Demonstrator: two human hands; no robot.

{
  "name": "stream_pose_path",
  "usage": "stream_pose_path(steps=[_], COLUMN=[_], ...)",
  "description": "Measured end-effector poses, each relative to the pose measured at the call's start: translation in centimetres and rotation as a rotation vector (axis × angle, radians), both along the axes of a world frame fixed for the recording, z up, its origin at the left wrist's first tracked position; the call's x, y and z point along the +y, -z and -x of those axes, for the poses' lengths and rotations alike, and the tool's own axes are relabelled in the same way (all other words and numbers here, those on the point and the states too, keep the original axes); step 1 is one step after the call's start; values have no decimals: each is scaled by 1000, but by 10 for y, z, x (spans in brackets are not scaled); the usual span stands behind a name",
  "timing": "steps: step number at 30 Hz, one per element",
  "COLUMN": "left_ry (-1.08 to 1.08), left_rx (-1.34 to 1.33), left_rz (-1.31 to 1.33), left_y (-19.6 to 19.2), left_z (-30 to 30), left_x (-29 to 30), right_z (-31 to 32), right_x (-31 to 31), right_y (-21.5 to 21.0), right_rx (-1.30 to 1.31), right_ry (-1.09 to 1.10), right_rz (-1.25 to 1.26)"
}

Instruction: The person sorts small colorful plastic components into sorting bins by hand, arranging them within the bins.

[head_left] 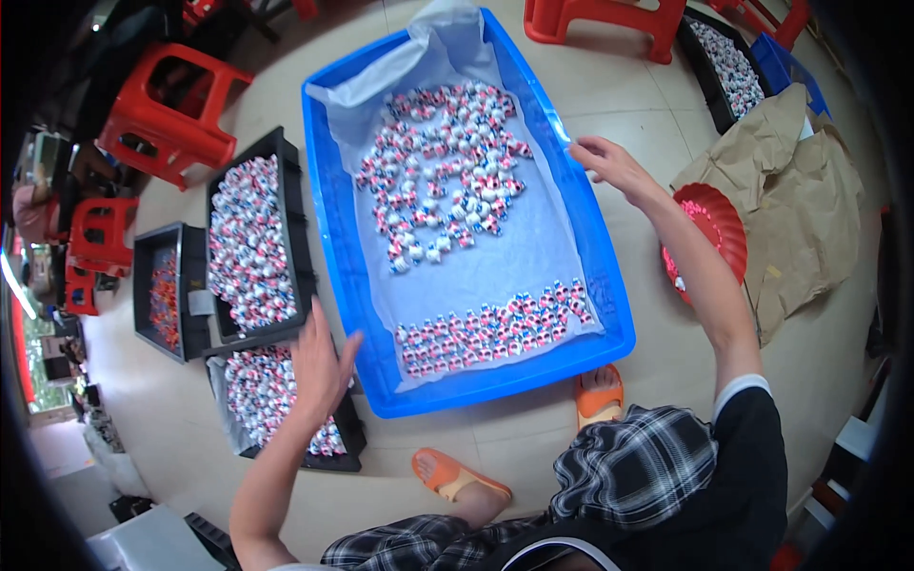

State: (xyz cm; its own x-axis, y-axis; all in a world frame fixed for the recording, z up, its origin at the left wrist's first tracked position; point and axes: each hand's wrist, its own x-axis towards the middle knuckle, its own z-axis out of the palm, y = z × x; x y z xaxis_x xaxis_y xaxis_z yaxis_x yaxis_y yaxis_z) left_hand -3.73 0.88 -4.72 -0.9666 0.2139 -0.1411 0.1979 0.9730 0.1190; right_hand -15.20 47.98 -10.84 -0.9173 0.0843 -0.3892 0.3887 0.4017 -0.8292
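A large blue plastic tub (609,314) stands in front of me, lined with a white sheet (533,262). Small pink, white and blue figurines (447,162) lie scattered over its far half. Along the near end, more of these figurines (495,328) stand packed in rows. My left hand (322,366) is open beside the tub's near left wall, thumb apart from the fingers, over the edge of the black trays. At the tub's right rim, my right hand (614,169) is open with fingers stretched toward the rim; whether it touches cannot be told. Neither hand holds anything.
Black trays (303,243) full of figurines stand to the left, beside a smaller black tray (195,295) of red-orange pieces. Red stools (171,109) are farther left. On the right are a red bowl (733,233) of pink pieces and brown paper (800,219).
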Motion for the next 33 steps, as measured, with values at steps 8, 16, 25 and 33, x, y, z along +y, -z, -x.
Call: stream_pose_path(steps=[8,16,25,33], left_ry=[-791,-692,-392,-339], left_rx=[-733,-450,-56,237], left_rz=[-703,-488,-66,-225], left_y=[13,37,52,70], left_z=[-77,-23,72,158], left_x=[-8,-75,-109,-102], right_z=[63,-3,-92,-153], right_x=[-47,-42,-58,-88], right_y=[31,23,-4,-20], right_rx=[295,200,-17,-221], right_ry=[97,191,376,369], right_rz=[-40,67,406,516])
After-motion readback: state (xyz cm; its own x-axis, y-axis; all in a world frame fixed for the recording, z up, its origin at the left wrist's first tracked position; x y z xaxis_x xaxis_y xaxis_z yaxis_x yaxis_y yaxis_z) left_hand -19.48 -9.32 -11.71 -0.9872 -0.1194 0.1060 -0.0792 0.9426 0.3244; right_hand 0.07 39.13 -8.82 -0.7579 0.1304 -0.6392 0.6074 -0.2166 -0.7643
